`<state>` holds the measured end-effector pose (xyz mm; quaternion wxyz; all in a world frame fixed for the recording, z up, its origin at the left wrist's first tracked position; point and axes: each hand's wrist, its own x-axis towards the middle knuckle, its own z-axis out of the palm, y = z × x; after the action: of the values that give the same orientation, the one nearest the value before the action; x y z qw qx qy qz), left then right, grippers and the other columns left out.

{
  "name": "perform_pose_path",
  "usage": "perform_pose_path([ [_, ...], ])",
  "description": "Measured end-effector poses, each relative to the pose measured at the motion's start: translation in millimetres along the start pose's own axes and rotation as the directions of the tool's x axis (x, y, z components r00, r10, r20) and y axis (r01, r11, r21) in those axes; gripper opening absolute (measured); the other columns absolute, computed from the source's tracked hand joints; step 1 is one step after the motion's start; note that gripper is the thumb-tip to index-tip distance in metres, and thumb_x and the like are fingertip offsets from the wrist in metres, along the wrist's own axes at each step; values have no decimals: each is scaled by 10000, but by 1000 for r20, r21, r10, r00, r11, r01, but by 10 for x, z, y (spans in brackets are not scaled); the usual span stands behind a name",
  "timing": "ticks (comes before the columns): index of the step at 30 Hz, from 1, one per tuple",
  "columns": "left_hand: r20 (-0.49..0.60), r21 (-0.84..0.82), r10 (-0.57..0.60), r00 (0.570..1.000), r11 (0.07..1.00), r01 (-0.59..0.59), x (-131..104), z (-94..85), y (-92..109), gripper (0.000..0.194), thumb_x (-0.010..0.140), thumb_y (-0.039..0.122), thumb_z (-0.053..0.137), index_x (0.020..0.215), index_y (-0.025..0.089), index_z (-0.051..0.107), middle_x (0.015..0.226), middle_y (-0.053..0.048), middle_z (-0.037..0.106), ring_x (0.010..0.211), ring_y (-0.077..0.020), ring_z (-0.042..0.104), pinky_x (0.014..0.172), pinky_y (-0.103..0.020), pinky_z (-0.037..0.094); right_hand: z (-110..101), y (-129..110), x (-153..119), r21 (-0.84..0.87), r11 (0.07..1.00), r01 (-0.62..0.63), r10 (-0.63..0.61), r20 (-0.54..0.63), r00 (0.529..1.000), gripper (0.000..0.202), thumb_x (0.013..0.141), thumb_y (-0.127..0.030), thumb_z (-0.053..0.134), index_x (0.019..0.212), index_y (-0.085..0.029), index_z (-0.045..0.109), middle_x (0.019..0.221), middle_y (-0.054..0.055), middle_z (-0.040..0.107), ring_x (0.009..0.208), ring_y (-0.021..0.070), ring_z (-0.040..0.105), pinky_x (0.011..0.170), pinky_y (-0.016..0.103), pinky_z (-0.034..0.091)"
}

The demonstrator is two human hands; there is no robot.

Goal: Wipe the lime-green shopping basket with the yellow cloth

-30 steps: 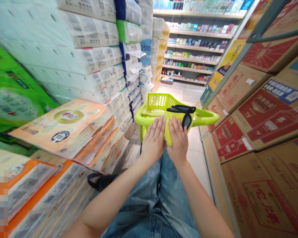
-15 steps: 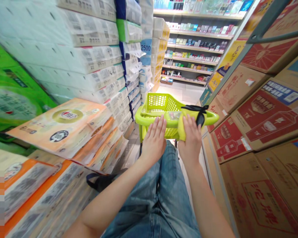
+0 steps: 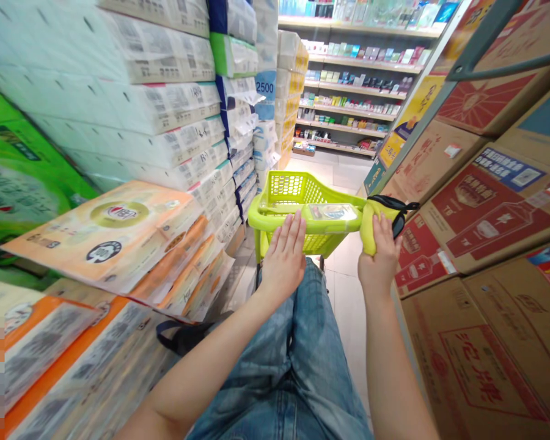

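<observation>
A lime-green shopping cart (image 3: 323, 189) stands in front of me, its handle bar (image 3: 318, 226) running across the near side. My left hand (image 3: 284, 253) lies on the bar, fingers straight and side by side. At the bar's right end, my right hand (image 3: 379, 253) is closed on a yellow cloth (image 3: 369, 229), pressing it around the handle. A black strap-like piece (image 3: 389, 203) sticks out beyond the cloth; what it is I cannot make out. Between my hands, a printed label plate (image 3: 332, 211) shows on the bar.
Stacked tissue packs (image 3: 178, 104) wall the left side, with orange packs (image 3: 114, 232) jutting out near my left arm. Cardboard cartons (image 3: 481, 342) line the right. A grey metal bar (image 3: 483, 46) crosses at upper right. Shelves of small goods (image 3: 357, 79) stand ahead, past the tiled floor (image 3: 341, 275).
My right hand has slid the yellow cloth rightward along the handle, uncovering more of the label plate. My left hand keeps its place on the bar.
</observation>
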<state>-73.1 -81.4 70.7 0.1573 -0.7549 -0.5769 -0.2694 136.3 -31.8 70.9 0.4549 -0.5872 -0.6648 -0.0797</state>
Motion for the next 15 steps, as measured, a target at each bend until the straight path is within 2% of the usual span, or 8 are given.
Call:
perform_pose_path([
  [2,-8,-3,-5,1000,1000,5,-2,10,3,804,877,179,480,1583,43,120,1666,-164,167,1562,-266,78,1265,-459,196,53,-272,-68,-43,999,3,-2,3,1000,861,691,-43,400,1536,-208,373,1588,113,418,1504,265,340,1216,604,228],
  [5,-15,9,1,1000,1000,-1,-11,20,-6,774,894,177,459,1582,39,130,1665,-168,167,1562,-267,83,1258,-473,222,145,-780,-232,-10,992,126,-125,78,989,814,743,-48,387,1543,-198,354,1596,101,407,1522,232,300,1234,543,232],
  [7,-17,26,3,1000,1000,-2,-16,16,-16,751,905,174,439,1579,32,139,1664,-166,173,1562,-265,86,1257,-472,229,175,-972,-315,32,975,219,-222,161,962,783,763,-48,385,1533,-187,366,1603,95,397,1528,212,286,1245,505,221],
  [8,-15,33,3,1000,999,-3,-17,11,-20,746,908,175,434,1579,30,141,1664,-164,174,1562,-264,86,1258,-470,227,176,-988,-333,48,965,257,-261,191,946,776,766,-45,385,1529,-189,374,1603,89,398,1525,202,293,1251,495,206],
  [10,-5,36,10,1000,999,-9,-17,-2,-25,752,907,182,439,1580,33,138,1667,-159,167,1563,-261,82,1260,-466,222,154,-855,-316,55,955,291,-297,198,934,776,763,-39,386,1519,-213,392,1595,76,415,1514,191,319,1260,500,164],
  [11,3,31,13,1000,999,-13,-15,-8,-24,762,903,185,448,1581,36,134,1669,-158,161,1563,-259,79,1260,-464,220,135,-725,-285,51,960,276,-281,169,945,780,758,-37,385,1513,-227,403,1588,72,427,1508,190,332,1261,514,145],
  [15,20,3,7,1000,1000,-7,-2,-18,-7,807,875,172,480,1582,38,114,1672,-153,147,1564,-256,65,1262,-455,212,64,-146,-107,54,997,59,-59,-4,998,840,693,-43,383,1508,-241,419,1583,88,431,1508,240,334,1228,613,152],
])
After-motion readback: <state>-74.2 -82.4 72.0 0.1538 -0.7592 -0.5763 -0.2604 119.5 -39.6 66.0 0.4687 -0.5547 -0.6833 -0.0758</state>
